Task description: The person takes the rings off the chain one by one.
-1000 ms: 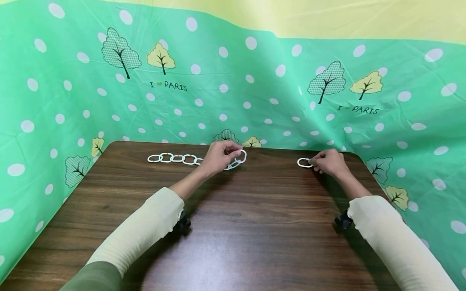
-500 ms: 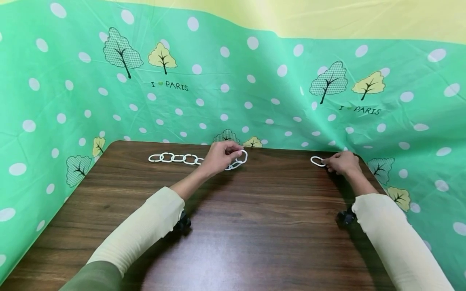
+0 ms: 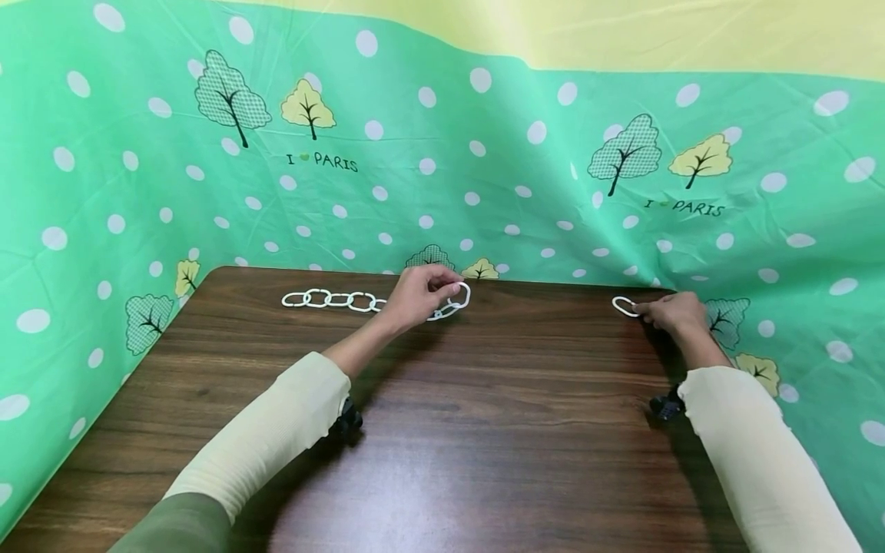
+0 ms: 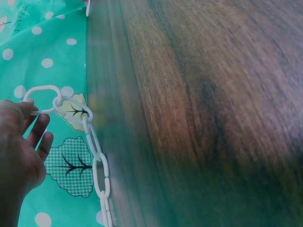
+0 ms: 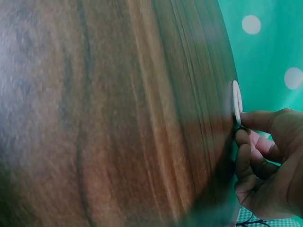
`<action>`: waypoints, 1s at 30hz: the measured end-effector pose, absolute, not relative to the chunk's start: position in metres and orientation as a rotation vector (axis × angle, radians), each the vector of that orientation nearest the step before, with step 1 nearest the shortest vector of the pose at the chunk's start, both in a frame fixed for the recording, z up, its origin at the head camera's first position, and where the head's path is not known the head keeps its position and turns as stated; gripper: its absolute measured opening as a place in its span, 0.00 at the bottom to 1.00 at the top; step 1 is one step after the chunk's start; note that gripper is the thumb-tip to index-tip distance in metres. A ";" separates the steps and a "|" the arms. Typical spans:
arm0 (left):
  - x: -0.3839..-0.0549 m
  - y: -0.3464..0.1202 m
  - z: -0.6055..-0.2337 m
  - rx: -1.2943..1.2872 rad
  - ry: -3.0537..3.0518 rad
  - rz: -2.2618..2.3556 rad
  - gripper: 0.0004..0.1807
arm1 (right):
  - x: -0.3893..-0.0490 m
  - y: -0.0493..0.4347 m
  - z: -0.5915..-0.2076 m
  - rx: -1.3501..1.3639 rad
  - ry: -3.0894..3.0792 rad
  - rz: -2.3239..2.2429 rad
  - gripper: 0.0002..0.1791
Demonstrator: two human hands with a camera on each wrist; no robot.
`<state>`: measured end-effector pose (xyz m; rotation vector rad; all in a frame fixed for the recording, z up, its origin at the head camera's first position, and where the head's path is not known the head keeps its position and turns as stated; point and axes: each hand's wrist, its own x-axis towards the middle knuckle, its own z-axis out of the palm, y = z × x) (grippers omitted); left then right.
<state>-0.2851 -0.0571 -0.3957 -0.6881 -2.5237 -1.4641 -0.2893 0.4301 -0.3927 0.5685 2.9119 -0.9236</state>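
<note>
Toward 12 o'clock on the dark wood-grain table (image 3: 484,415), close to its far edge, the left hand (image 3: 418,296) pinches the end link (image 3: 469,293) of a white chain (image 3: 349,301); the grip, thumb against fingers, is closed on that link. The link is raised above its neighbours, and the rest of the chain trails toward 9 o'clock, partly hidden behind the hand in the head view. Toward 2 o'clock, also by the far edge, the right hand (image 3: 677,313) pinches a loose white link (image 5: 236,105) between thumb and fingers. This link projects toward the hand's 9 o'clock, well apart from the chain; whether it touches the tabletop cannot be determined. Both forearms wear cream sleeves (image 3: 270,438), the left reaching in from 7 o'clock, the right from 5 o'clock, with a black device (image 3: 349,421) at each wrist. Beyond the table, at 12 o'clock, is a green cloth (image 3: 401,69) with white dots, printed trees and "PARIS" lettering, yellow along its upper part
</note>
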 end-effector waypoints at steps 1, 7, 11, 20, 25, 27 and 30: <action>-0.285 -0.057 -0.396 -0.688 -2.525 -1.466 0.08 | -0.289 0.431 -0.394 0.578 2.907 -0.934 0.21; -0.285 -0.059 -0.397 -0.676 -2.533 -1.474 0.08 | -0.290 0.431 -0.399 0.614 2.896 -0.979 0.21; -0.285 -0.058 -0.396 -0.686 -2.532 -1.465 0.08 | -0.288 0.429 -0.398 0.615 2.913 -0.962 0.25; -0.284 -0.057 -0.395 -0.699 -2.523 -1.453 0.08 | -0.285 0.430 -0.402 0.557 2.989 -0.892 0.32; -0.284 -0.055 -0.395 -0.695 -2.532 -1.453 0.08 | -0.285 0.432 -0.404 0.544 3.022 -0.845 0.35; -0.283 -0.054 -0.394 -0.692 -2.536 -1.450 0.09 | -0.285 0.433 -0.404 0.546 3.024 -0.848 0.35; -0.284 -0.053 -0.394 -0.697 -2.536 -1.447 0.09 | -0.284 0.432 -0.403 0.548 3.021 -0.860 0.35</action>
